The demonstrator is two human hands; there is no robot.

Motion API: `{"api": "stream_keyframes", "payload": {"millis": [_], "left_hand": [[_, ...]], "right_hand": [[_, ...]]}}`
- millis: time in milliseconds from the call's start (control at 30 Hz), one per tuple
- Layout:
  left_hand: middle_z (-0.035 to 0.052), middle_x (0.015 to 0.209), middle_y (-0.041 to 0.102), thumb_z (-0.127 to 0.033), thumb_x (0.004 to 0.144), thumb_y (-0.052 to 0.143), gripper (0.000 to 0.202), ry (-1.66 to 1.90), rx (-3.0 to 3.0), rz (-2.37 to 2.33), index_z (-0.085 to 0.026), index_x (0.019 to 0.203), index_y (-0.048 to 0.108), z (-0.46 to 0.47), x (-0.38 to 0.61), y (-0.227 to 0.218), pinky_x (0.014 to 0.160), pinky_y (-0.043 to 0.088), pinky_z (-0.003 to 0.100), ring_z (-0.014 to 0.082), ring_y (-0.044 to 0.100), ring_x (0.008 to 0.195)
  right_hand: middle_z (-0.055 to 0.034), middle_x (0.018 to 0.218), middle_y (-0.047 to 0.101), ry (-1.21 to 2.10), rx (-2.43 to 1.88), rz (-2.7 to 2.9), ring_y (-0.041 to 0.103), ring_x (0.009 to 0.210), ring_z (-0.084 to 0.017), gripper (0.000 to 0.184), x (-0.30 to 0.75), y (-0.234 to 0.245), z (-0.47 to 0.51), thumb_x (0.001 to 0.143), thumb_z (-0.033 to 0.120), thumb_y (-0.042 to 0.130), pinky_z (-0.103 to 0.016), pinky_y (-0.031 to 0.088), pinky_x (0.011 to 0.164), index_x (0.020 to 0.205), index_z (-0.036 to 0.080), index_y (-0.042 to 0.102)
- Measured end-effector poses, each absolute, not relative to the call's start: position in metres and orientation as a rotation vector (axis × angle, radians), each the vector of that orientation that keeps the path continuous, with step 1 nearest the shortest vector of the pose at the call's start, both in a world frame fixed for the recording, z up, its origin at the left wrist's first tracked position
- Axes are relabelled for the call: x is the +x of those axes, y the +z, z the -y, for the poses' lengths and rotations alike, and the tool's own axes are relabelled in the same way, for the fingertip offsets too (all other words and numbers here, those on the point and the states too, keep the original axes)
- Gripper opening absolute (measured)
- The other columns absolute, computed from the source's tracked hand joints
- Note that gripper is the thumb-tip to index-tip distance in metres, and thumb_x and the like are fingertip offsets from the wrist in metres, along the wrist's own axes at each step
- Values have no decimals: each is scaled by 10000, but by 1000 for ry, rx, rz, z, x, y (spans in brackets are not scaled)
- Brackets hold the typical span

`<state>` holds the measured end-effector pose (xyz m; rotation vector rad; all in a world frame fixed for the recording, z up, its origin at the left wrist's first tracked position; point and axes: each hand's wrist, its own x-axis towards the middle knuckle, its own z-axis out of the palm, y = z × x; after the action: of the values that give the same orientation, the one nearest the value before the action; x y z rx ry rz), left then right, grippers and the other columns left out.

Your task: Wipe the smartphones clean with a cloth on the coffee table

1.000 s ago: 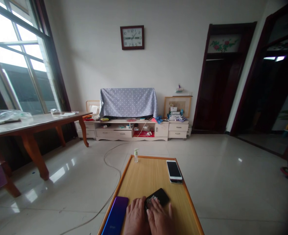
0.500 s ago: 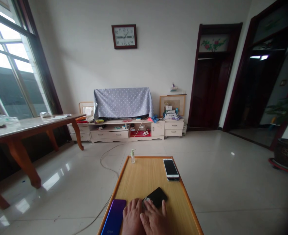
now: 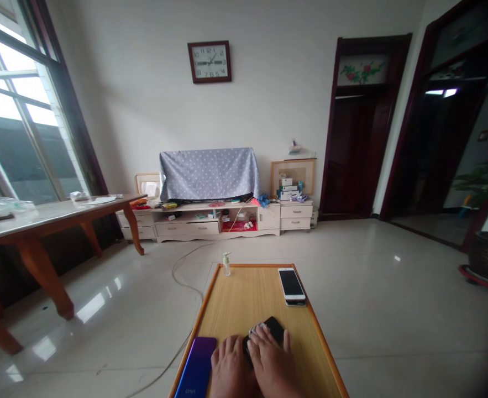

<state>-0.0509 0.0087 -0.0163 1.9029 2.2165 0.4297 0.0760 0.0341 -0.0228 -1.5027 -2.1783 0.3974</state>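
A low wooden table (image 3: 205, 313) stands in front of me. On its near end lies a black phone (image 3: 277, 326), turned at an angle. My right hand (image 3: 273, 362) lies over it and presses a small pale cloth (image 3: 255, 330) against the phone with its fingertips. Flat beside it, my left hand (image 3: 228, 369) has its fingers stretched out and touches the phone's left edge. A purple phone (image 3: 196, 367) lies just left of my left hand. A white phone (image 3: 291, 285) lies screen up at the far right of the table, and a small pump bottle (image 3: 226, 263) stands at the far edge.
A cable (image 3: 181, 276) snakes over the glossy tiled floor from the left of the table to a white TV cabinet (image 3: 210, 221) under a draped cloth. A long wooden table (image 3: 53, 213) stands left by the window. A potted plant (image 3: 486, 254) is at the right, near dark doorways.
My right hand has slid forward with the cloth and now covers more of the black phone. My left hand has stayed beside it. The view has shifted slightly.
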Motion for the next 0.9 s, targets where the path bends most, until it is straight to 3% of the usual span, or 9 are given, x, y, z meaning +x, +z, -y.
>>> {"api": "stream_keyframes", "payload": {"millis": [133, 300, 433, 533, 700, 900], "left_hand": [[61, 1407, 530, -336, 876, 352, 503, 387, 1923, -2181, -264, 1344, 523, -8, -55, -18, 1086, 244, 398, 234, 415, 1308], [81, 1364, 554, -526, 813, 463, 574, 392, 1898, -2237, -248, 1308, 548, -7, -49, -12, 1089, 248, 417, 271, 430, 1288], [88, 1368, 544, -557, 740, 535, 653, 361, 1897, -2249, -239, 1311, 543, -8, -46, -9, 1087, 250, 421, 286, 422, 1291], [79, 1346, 560, -554, 794, 478, 588, 375, 1891, -2250, -253, 1293, 553, -8, -48, -11, 1079, 255, 417, 274, 433, 1280], [54, 1373, 551, -381, 880, 341, 486, 385, 1917, -2217, -275, 1311, 539, -7, -53, -15, 1071, 257, 398, 230, 442, 1278], [87, 1356, 558, -567, 782, 490, 607, 373, 1891, -2253, -247, 1293, 558, -7, -46, -9, 1088, 252, 418, 284, 427, 1290]], "right_hand": [[10, 1409, 545, 497, -1371, 2245, 430, 1367, -244, 449, 69, -26, -24, 1046, 430, 222, -655, 2, 1160, 1351, 406, 550], [0, 1420, 539, 362, -1516, 2138, 416, 1377, -254, 474, 89, -26, -45, 1042, 478, 210, -688, 32, 1142, 1299, 385, 597], [-25, 1438, 520, 292, -1632, 2069, 380, 1399, -273, 490, 99, -25, -59, 1041, 472, 206, -715, 36, 1124, 1318, 338, 588], [-22, 1421, 539, 329, -1552, 2127, 403, 1385, -269, 496, 91, -24, -49, 1037, 490, 210, -693, 27, 1139, 1295, 340, 608], [-14, 1407, 550, 495, -1378, 2253, 449, 1353, -259, 479, 76, -22, -24, 1036, 493, 224, -664, -18, 1152, 1326, 368, 583], [-8, 1417, 543, 416, -1568, 2090, 411, 1381, -243, 499, 95, -23, -46, 1042, 468, 192, -658, -40, 1148, 1300, 356, 605]]}}
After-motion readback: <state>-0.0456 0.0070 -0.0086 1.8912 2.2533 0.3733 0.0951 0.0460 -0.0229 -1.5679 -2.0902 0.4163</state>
